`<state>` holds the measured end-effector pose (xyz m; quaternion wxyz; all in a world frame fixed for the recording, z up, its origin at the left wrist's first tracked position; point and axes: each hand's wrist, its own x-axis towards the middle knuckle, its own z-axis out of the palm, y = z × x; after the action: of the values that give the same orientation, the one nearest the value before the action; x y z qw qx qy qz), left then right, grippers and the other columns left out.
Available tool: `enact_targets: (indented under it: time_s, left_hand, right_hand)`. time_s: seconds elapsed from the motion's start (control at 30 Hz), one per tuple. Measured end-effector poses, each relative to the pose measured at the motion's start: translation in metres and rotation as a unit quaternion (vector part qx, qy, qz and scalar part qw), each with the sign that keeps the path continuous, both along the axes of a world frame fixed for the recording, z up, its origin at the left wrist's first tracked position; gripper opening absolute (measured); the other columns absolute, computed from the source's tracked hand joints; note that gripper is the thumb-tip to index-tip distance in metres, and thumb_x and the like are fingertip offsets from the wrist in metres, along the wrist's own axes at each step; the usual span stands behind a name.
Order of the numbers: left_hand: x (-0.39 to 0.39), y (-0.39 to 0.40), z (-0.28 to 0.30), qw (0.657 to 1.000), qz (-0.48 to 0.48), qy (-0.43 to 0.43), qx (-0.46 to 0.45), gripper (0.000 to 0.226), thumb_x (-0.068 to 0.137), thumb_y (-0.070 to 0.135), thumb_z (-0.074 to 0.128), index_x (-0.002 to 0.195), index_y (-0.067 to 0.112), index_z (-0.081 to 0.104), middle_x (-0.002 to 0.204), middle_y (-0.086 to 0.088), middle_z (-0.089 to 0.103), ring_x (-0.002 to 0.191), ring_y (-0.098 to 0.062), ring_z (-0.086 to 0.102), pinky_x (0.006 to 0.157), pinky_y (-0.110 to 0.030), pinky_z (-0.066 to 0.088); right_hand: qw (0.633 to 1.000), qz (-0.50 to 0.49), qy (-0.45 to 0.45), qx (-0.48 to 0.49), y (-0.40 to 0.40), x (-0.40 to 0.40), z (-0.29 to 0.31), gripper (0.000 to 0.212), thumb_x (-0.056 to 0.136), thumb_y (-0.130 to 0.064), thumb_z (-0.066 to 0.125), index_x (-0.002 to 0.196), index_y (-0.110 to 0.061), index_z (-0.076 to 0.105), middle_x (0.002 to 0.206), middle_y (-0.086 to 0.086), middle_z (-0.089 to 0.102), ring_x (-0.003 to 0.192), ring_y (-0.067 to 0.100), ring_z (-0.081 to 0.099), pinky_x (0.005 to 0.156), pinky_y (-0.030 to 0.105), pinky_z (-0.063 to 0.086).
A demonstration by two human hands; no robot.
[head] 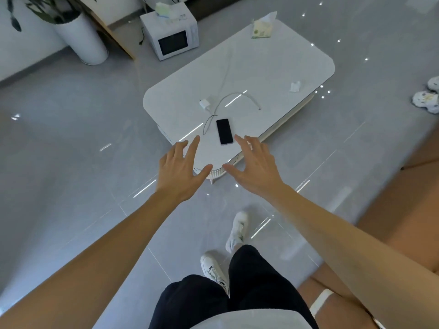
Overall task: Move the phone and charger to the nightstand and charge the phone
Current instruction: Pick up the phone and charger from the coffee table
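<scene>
A black phone [224,131] lies face up near the front end of a low white table [273,65]. Just beyond it sits a white charger plug [204,104], its white cable [247,97] looping across the tabletop. My left hand [181,168] hovers at the table's near corner, left of the phone, fingers spread and empty. My right hand [253,163] hovers to the right of the phone, also spread and empty. Neither hand touches the phone or the charger.
A tissue pack [262,28] stands at the table's far end and a crumpled white scrap [295,86] lies near its right edge. On the grey tiled floor stand a white microwave [171,33] and a white planter [82,36]. Slippers [426,97] lie at right.
</scene>
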<state>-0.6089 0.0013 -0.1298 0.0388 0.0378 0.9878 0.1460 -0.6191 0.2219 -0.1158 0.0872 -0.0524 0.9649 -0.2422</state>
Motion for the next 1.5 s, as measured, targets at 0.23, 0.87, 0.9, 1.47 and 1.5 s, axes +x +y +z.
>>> enact_targets:
  time_s: [0.23, 0.87, 0.9, 1.47, 1.5]
  left_hand:
    - [-0.133, 0.011, -0.052, 0.998, 0.004, -0.055, -0.026, 0.083, 0.093, 0.067, 0.044, 0.162, 0.029, 0.021, 0.156, -0.011, 0.041, 0.140, -0.032, 0.040, 0.110, -0.050, 0.038]
    - [-0.409, -0.014, -0.305, 0.982, 0.106, -0.154, 0.036, 0.071, 0.098, 0.063, 0.037, 0.159, 0.027, 0.026, 0.149, -0.010, 0.044, 0.128, -0.033, 0.047, 0.099, -0.048, 0.041]
    - [-0.420, -0.017, -0.319, 0.982, 0.107, -0.155, 0.036, 0.071, 0.098, 0.062, 0.038, 0.159, 0.027, 0.026, 0.149, -0.010, 0.044, 0.128, -0.034, 0.047, 0.099, -0.048, 0.041]
    - [-0.525, 0.017, -0.441, 0.978, 0.123, -0.166, -0.022, 0.064, 0.096, 0.059, 0.046, 0.151, 0.031, 0.030, 0.137, -0.018, 0.039, 0.116, -0.041, 0.046, 0.071, -0.042, 0.036]
    - [-0.529, 0.019, -0.443, 0.979, 0.126, -0.160, -0.030, 0.062, 0.096, 0.058, 0.047, 0.150, 0.030, 0.032, 0.136, -0.018, 0.039, 0.114, -0.039, 0.047, 0.070, -0.041, 0.037]
  right_hand:
    - [0.999, -0.001, -0.046, -0.008, 0.008, -0.141, -0.065, 0.086, 0.092, -0.060, 0.064, 0.162, -0.025, 0.031, 0.162, 0.007, 0.035, 0.142, 0.033, 0.038, 0.106, 0.048, 0.046]
    - [0.981, -0.010, -0.173, 0.087, -0.034, -0.355, -0.361, 0.079, 0.098, -0.054, 0.058, 0.163, -0.030, 0.022, 0.169, 0.017, 0.018, 0.145, 0.043, 0.034, 0.102, 0.052, 0.051]
    - [0.980, -0.011, -0.171, 0.098, -0.038, -0.359, -0.376, 0.080, 0.097, -0.056, 0.058, 0.163, -0.030, 0.021, 0.169, 0.017, 0.018, 0.144, 0.043, 0.034, 0.101, 0.052, 0.051]
    - [0.984, -0.072, -0.076, 0.143, -0.067, -0.372, -0.463, 0.066, 0.090, -0.044, 0.062, 0.152, -0.030, 0.043, 0.137, 0.017, 0.041, 0.108, 0.038, 0.045, 0.078, 0.046, 0.055]
    - [0.985, -0.076, -0.080, 0.130, -0.067, -0.373, -0.463, 0.067, 0.087, -0.043, 0.064, 0.150, -0.030, 0.045, 0.136, 0.016, 0.040, 0.108, 0.038, 0.044, 0.078, 0.046, 0.056]
